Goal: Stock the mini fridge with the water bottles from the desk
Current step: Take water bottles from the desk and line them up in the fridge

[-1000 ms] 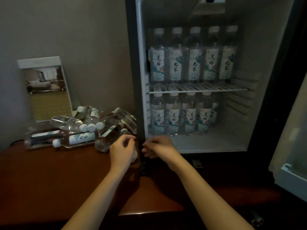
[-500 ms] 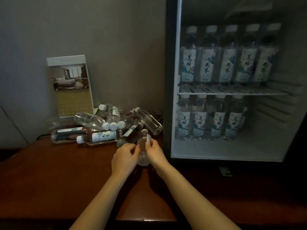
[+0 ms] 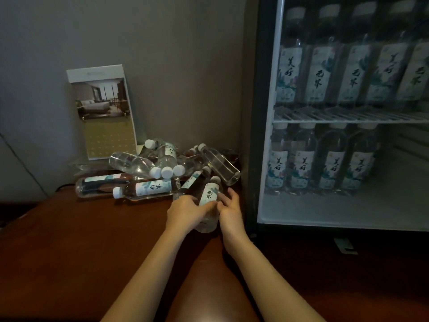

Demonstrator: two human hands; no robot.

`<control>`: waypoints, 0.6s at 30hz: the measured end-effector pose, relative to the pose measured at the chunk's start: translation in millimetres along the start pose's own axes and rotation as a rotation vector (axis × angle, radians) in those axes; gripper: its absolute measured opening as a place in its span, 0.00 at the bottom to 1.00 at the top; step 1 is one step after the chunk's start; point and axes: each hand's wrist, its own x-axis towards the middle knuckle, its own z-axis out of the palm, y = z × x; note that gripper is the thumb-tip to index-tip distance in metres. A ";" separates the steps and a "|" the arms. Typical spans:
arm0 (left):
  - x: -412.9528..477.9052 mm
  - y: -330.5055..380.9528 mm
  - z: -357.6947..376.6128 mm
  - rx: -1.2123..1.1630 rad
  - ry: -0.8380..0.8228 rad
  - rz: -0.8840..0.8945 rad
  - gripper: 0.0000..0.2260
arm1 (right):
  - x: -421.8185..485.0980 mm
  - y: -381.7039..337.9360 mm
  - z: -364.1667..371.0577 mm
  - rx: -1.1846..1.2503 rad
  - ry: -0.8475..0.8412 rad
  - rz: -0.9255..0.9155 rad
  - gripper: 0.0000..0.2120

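A pile of clear water bottles (image 3: 148,180) with white caps lies on the brown desk (image 3: 69,247) by the wall. At its near right edge one labelled bottle (image 3: 210,194) stands tilted, cap away from me. My left hand (image 3: 185,211) grips its lower body from the left. My right hand (image 3: 228,206) is at the bottle's right side, thumb against it and fingers spread loosely. The mini fridge (image 3: 253,135) stands open to the right, with upright bottles in rows on its wire shelf (image 3: 348,117) and on its floor.
A standing brochure card (image 3: 102,112) leans on the wall behind the pile. A dark cable (image 3: 62,187) runs along the desk's back left. The fridge floor (image 3: 348,210) in front of the lower row is bare.
The view has shifted left and closer to the pile. Both hands moved from the fridge's front edge to the tilted bottle. The left hand now holds it; the right hand's fingers have loosened.
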 end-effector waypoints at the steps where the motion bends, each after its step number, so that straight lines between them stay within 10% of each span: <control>1: 2.2 -3.2 -0.2 -0.093 -0.025 -0.039 0.25 | 1.6 0.4 -0.3 -0.017 -0.007 0.020 0.26; 18: -38.4 -15.1 -10.2 -0.679 -0.408 0.076 0.15 | -3.5 1.7 -15.8 0.056 -0.209 0.061 0.26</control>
